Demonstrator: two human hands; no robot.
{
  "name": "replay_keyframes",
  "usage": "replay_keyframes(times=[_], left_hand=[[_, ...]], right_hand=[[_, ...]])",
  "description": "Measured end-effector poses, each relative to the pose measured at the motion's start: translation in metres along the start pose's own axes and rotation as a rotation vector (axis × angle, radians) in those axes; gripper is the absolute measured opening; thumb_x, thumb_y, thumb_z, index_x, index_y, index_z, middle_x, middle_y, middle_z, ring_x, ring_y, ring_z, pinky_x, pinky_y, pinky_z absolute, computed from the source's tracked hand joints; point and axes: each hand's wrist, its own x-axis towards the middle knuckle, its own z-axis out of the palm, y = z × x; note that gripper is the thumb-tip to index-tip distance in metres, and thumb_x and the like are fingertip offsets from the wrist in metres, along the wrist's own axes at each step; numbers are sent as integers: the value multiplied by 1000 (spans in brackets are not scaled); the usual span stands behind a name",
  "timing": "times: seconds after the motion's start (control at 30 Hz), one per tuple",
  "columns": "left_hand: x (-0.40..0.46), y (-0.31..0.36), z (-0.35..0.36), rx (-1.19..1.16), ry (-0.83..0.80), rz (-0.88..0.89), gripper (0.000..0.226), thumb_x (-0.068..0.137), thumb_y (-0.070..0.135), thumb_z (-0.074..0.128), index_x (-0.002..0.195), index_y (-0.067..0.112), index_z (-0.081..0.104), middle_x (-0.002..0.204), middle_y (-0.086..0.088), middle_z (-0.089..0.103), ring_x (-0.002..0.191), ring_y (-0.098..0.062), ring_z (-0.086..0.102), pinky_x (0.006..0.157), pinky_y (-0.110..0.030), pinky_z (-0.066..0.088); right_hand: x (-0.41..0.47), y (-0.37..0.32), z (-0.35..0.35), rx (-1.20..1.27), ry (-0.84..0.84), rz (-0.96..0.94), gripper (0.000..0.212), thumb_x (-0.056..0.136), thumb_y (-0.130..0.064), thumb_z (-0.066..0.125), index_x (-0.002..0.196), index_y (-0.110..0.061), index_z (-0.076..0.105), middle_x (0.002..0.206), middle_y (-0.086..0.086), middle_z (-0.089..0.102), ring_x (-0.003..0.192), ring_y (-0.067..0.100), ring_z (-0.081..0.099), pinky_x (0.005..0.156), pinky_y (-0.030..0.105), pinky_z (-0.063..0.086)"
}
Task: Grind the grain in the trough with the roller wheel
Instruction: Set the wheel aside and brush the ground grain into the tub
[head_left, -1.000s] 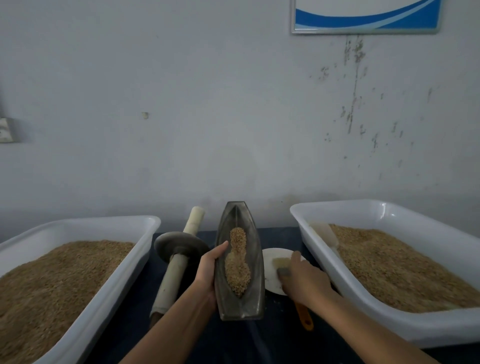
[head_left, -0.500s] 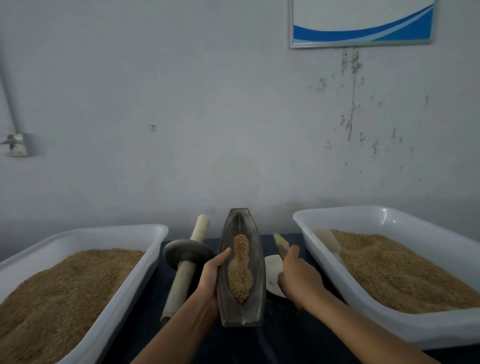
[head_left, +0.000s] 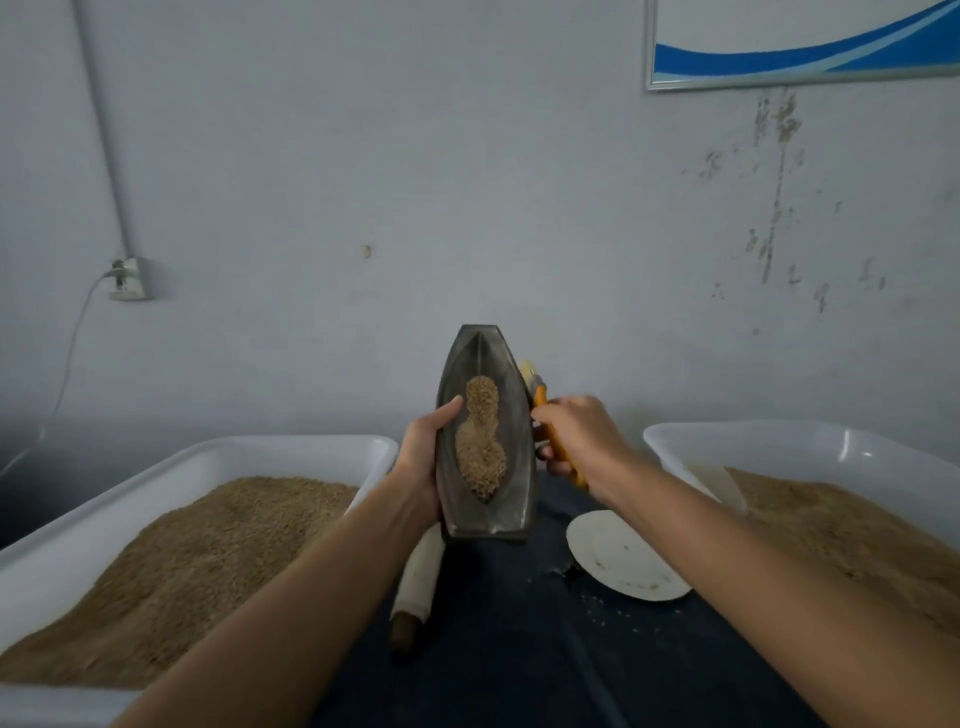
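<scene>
Left hand (head_left: 423, 462) grips trough (head_left: 487, 441) edge (brush (head_left: 550, 415) apparently alongside).

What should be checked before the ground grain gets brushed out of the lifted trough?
1. Trough held firmly: ok, left hand grips its side.
2. Brush in hand: ok, right hand grips the orange handle.
3. Grain contained: ok, it lies in the groove.
4. Receiving plate under the trough: not ok, it sits off to the right.
5. Roller wheel out of the way: ok, on the cloth below.
6. Grain ground enough: cannot tell.
</scene>
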Motion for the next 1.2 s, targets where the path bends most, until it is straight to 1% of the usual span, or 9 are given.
replay_keyframes(times=[0.1, 0.17, 0.23, 0.43, 0.6, 0.83, 0.93, 1.03, 1.2], left_hand=[[-2, 26, -26, 28, 14, 55, 35, 97, 31, 42, 98, 2, 62, 76, -15, 71, 59, -26, 68, 54, -30, 53], [-5, 42, -46, 28, 36, 77, 33, 97, 30, 43, 97, 3, 61, 74, -15, 71, 57, -26, 68, 51, -29, 54], [-8, 56, -69, 21, 78, 95, 31, 96, 28, 44, 96, 2, 60, 71, -15, 71, 54, -25, 67, 46, -30, 54], [-20, 78, -144, 16, 198, 90, 33, 95, 31, 47, 99, 2, 61, 74, -16, 71, 57, -27, 68, 49, -32, 54], [-16, 79, -189, 14, 321, 77, 33, 91, 33, 54, 103, 4, 65, 85, -15, 72, 66, -28, 69, 60, -34, 51], [5, 61, -213, -72, 391, 86, 52, 94, 53, 42, 97, 7, 66, 85, -15, 73, 73, -29, 69, 62, -38, 50], [12, 59, -217, -68, 405, 86, 52, 94, 53, 43, 99, 7, 66, 88, -15, 73, 74, -30, 69, 63, -38, 50], [18, 62, -222, -45, 390, 119, 49, 93, 53, 45, 103, 9, 65, 93, -13, 72, 80, -30, 68, 64, -39, 49], [25, 66, -229, 17, 361, 125, 51, 91, 55, 46, 103, 10, 67, 95, -12, 73, 80, -29, 68, 65, -38, 48]], right_hand=[[4, -10, 40, -61, -69, -64, 13, 89, -7, 59, 96, 2, 55, 79, 18, 58, 54, 19, 56, 43, 26, 45], [7, -14, 69, -103, -88, -85, 25, 86, -9, 62, 106, 4, 55, 95, 24, 64, 77, 32, 67, 64, 43, 59], [11, -17, 99, -103, -107, -96, 28, 85, -10, 62, 110, 2, 55, 103, 24, 64, 88, 36, 67, 75, 53, 57], [20, -7, 183, -115, -203, -159, 30, 85, -13, 65, 107, -10, 46, 101, 13, 59, 86, 26, 64, 74, 44, 59], [29, 27, 233, -99, -276, -249, 39, 88, -14, 66, 114, -20, 37, 89, -6, 49, 75, 7, 52, 61, 15, 45], [42, 51, 248, -208, -299, -333, 48, 89, -11, 65, 128, -18, 38, 86, -15, 46, 72, 2, 52, 51, 6, 40], [46, 49, 244, -251, -348, -323, 31, 96, -18, 56, 122, -18, 38, 84, -10, 47, 68, 2, 51, 48, 6, 39], [48, 30, 236, -262, -399, -248, 10, 102, -26, 40, 110, -20, 38, 81, -3, 48, 60, 7, 45, 49, 19, 37], [41, 3, 207, -513, -488, -490, 22, 99, -15, 46, 121, -14, 49, 86, -1, 53, 69, 13, 53, 58, 25, 45]])
